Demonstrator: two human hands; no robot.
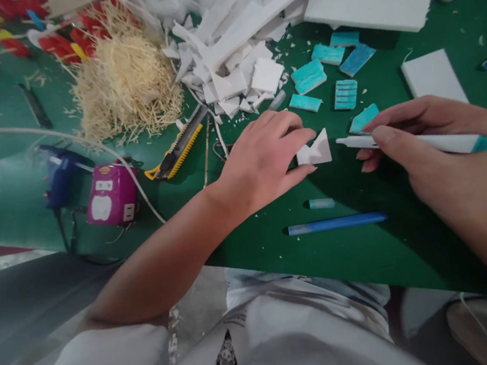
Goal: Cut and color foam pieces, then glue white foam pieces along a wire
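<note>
Shirt nearest. Left hand parted around white piece, contact unclear; right hand grips marker. Best pin piece flat, stroke lightly.

On the green worktop, a slim blue plastic pen lies before a small white foam piece, right of a boxy magenta adapter.

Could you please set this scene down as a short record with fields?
Left hand: beside a small white piece
Right hand: holds a white marker, tip just short of that piece
Nearest table edge: teal cap, blue pen
Beyond hands: teal pieces, white scraps
Picture's left: yellow cutter, pink box
Surface: green table
</note>
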